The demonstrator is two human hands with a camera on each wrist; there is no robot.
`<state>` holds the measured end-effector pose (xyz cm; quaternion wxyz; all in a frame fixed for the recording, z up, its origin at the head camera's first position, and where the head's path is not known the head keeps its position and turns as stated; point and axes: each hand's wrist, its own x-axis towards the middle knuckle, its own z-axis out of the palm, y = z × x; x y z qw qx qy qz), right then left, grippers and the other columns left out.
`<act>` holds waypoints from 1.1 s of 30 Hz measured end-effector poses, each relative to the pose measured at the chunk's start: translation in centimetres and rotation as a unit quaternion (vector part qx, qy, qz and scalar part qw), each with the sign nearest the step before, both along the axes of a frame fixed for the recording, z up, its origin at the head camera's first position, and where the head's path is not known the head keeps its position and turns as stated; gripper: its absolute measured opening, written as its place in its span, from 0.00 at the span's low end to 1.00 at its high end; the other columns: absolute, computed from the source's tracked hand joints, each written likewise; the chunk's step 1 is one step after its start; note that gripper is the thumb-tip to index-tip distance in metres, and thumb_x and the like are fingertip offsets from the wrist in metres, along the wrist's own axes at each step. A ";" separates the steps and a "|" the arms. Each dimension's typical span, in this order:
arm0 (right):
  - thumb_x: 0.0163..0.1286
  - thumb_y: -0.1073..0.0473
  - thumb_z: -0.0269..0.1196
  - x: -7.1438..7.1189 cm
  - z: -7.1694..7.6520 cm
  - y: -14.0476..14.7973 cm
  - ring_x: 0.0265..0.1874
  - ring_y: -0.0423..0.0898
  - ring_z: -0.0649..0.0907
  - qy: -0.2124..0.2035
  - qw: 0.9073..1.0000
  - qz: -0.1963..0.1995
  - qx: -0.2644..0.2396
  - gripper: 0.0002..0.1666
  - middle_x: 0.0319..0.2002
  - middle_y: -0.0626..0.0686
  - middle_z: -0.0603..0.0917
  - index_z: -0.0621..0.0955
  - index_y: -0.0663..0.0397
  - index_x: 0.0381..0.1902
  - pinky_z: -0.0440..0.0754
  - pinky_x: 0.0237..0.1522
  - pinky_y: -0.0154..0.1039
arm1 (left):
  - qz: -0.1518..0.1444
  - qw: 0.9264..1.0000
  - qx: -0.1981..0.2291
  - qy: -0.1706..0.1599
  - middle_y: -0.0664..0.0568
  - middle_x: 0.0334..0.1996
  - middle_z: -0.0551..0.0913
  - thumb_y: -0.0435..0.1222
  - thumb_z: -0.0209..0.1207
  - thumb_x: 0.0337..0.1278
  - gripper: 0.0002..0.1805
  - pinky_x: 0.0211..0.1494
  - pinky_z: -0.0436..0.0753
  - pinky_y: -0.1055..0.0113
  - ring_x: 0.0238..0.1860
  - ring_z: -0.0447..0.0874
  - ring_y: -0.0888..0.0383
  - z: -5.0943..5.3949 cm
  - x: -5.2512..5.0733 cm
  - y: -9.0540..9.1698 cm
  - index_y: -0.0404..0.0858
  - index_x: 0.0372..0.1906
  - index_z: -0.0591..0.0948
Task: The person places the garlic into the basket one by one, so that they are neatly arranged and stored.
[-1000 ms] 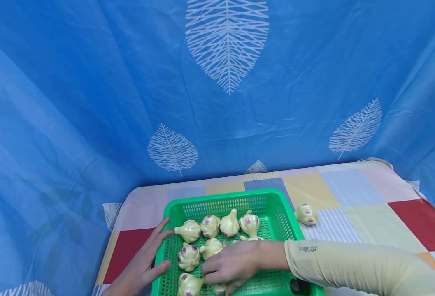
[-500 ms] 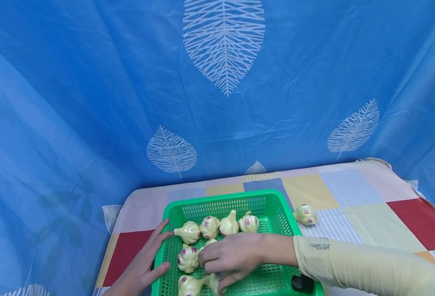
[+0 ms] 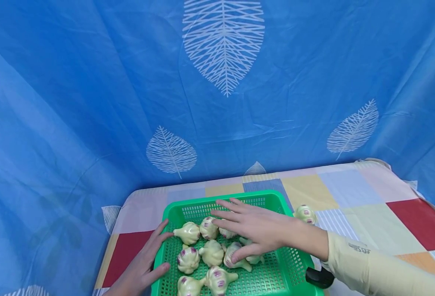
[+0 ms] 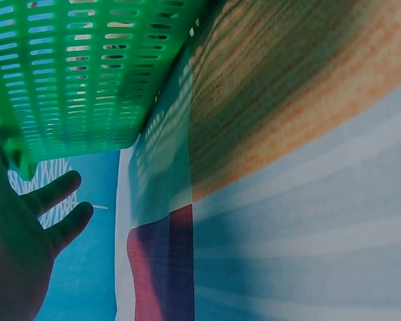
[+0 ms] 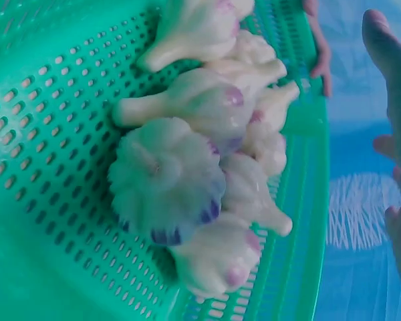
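Note:
Several pale garlic bulbs with purple streaks, such as one garlic bulb (image 3: 212,253) in the middle, lie in rough rows inside a green plastic basket (image 3: 195,202). My right hand (image 3: 258,227) hovers over the basket's right half with fingers spread, holding nothing. It hides part of the back row. In the right wrist view this hand (image 5: 397,127) shows at the right edge, apart from the bulbs (image 5: 167,180). My left hand (image 3: 141,263) rests at the basket's left rim, fingers extended. The left wrist view shows its fingers (image 4: 60,194) beside the basket's perforated wall (image 4: 87,73).
A lone garlic bulb (image 3: 306,213) lies on the patchwork tablecloth (image 3: 361,222), just outside the basket's right side. A blue curtain (image 3: 295,102) with white leaf prints hangs behind the table and along both sides. A black wrist device (image 3: 319,277) sits under the right sleeve.
My right hand has let go of a garlic bulb in the front row, then risen and moved back to the right, its fingers spreading. The left hand has stayed in place.

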<state>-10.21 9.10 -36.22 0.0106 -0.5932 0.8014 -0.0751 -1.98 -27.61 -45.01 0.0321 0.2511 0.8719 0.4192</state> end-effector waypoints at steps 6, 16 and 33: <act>0.71 0.27 0.53 0.1 -0.6 3.1 0.79 0.51 0.40 -0.037 0.995 -0.095 -0.022 0.50 0.81 0.48 0.49 0.57 0.45 0.81 0.49 0.75 0.58 | 0.002 1.000 -0.002 -0.005 0.49 0.81 0.44 0.35 0.55 0.71 0.33 0.59 0.81 0.60 0.76 0.43 0.65 0.0 0.0 0.0 0.49 0.77 0.60; 0.71 0.35 0.61 0.8 -1.6 9.1 0.79 0.53 0.45 -0.080 0.971 -0.200 -0.105 0.47 0.79 0.51 0.57 0.59 0.45 0.80 0.62 0.67 0.69 | 0.000 1.000 -0.003 -0.006 0.48 0.81 0.43 0.35 0.56 0.71 0.34 0.57 0.82 0.60 0.76 0.42 0.65 0.1 0.0 -0.1 0.50 0.77 0.59; 0.65 0.56 0.70 2.7 -6.4 16.4 0.79 0.46 0.44 -0.171 0.879 -0.355 -0.268 0.52 0.80 0.50 0.52 0.55 0.35 0.81 0.56 0.53 0.85 | 0.012 1.000 0.003 -0.013 0.50 0.81 0.44 0.37 0.56 0.70 0.33 0.56 0.82 0.63 0.76 0.46 0.42 0.1 -0.1 -0.1 0.51 0.76 0.62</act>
